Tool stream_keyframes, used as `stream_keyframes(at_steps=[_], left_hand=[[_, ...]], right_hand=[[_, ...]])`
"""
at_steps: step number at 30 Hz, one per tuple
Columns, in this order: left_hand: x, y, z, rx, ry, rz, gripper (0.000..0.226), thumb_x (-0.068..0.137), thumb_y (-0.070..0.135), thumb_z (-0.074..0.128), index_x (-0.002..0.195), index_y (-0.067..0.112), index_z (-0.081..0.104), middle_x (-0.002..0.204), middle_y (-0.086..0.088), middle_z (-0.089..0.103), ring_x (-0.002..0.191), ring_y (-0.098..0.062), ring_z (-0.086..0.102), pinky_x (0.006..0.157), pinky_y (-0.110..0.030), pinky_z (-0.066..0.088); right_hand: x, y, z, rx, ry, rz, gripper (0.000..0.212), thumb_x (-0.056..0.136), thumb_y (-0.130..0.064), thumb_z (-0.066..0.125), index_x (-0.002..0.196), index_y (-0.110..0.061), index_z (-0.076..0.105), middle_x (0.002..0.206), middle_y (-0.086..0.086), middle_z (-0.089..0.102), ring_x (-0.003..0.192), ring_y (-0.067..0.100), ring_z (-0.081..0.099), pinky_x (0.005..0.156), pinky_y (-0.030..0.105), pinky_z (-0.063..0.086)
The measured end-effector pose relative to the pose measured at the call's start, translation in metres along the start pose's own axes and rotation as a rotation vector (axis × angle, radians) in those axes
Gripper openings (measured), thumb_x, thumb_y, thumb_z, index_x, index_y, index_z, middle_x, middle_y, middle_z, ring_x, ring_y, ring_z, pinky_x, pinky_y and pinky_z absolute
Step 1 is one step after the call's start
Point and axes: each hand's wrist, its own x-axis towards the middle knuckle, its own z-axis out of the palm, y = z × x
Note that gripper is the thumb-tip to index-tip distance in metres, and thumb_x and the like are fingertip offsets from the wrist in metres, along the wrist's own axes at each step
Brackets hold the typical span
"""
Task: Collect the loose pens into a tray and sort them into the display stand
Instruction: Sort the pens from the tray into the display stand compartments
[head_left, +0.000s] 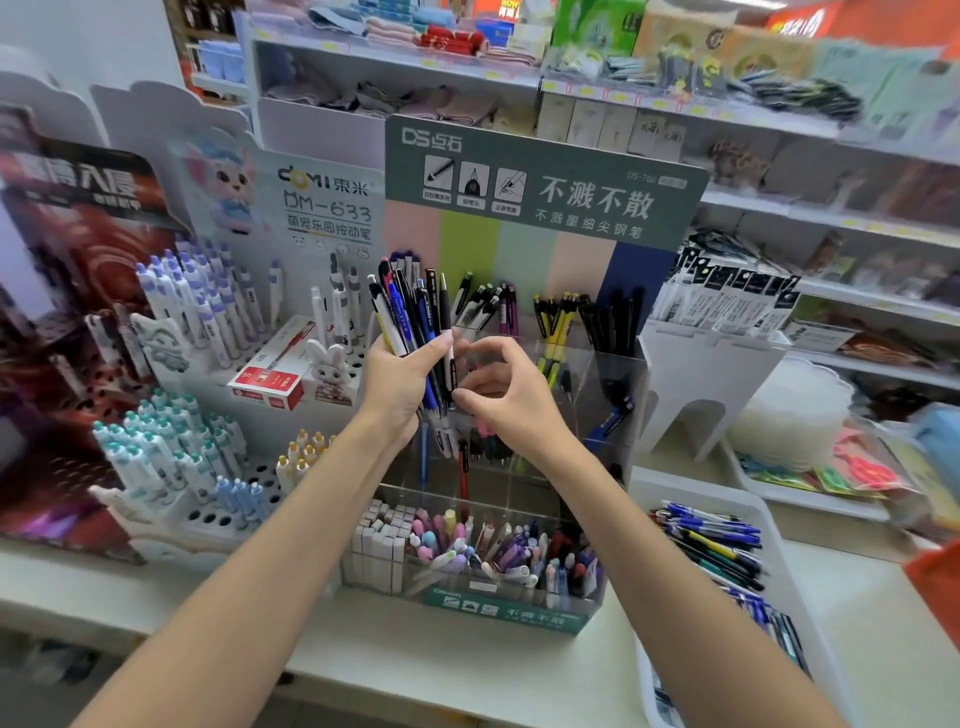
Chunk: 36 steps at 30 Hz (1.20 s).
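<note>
The clear display stand (545, 171) sits on the tabletop (415, 660). Its back compartments hold black-and-white, purple, yellow and black pens, and its front ones hold white blocks and pastel pens. The green header reads "DS 点石", "不溅不散" and "不溅墨细尖钢笔". Just to the right, a white tray (696, 488) carries loose blue, black, green and yellow pens lying flat.

Above the stand, the left hand (400, 374) is wrapped around an upright bunch of pens (405, 306). The right hand (509, 384) pinches a black pen (444, 312) at the edge of that bunch between thumb and forefinger.

To the left, a neighbouring display (322, 208) marked "DOMI 東米 DM-633" holds white-and-purple pens.
</note>
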Motion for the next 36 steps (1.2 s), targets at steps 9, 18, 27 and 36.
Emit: stream_keyframes(at_steps=[9,18,27,36], left_hand=[[0.012,0.010,0.002,0.020,0.040,0.009,0.022,0.088,0.004,0.072,0.109,0.000,0.067,0.094,-0.013,0.076,0.089,-0.027,0.074,0.083,-0.045,0.059],[0.023,0.016,-0.012,0.068,0.023,-0.022,0.008,0.089,0.000,0.068,0.097,0.002,0.067,0.087,-0.011,0.075,0.071,-0.017,0.073,0.064,-0.027,0.059],[0.021,0.018,-0.033,0.051,-0.084,-0.057,0.014,0.088,0.001,0.068,0.101,0.005,0.068,0.098,-0.011,0.077,0.083,-0.020,0.074,0.074,-0.030,0.061],[0.015,0.022,-0.055,0.026,-0.075,-0.055,0.015,0.089,-0.002,0.065,0.103,0.001,0.069,0.094,-0.009,0.077,0.080,-0.016,0.074,0.070,-0.025,0.059]], right_hand=[[0.020,-0.007,0.002,0.040,0.035,0.058,0.033,0.082,-0.005,0.076,0.111,-0.010,0.061,0.105,0.000,0.068,0.093,0.008,0.067,0.083,0.025,0.056],[0.061,-0.023,-0.036,-0.043,0.364,-0.044,0.018,0.095,-0.012,0.056,0.106,-0.013,0.070,0.090,0.005,0.067,0.072,0.014,0.060,0.064,0.034,0.050],[0.098,-0.040,-0.052,-0.404,0.457,-0.316,0.017,0.094,-0.009,0.061,0.108,-0.003,0.069,0.099,0.007,0.070,0.089,0.014,0.063,0.083,0.022,0.051],[0.105,-0.019,-0.012,-0.531,0.296,-0.273,0.024,0.092,-0.018,0.068,0.111,-0.004,0.065,0.101,0.010,0.072,0.092,0.024,0.066,0.081,0.036,0.053]])
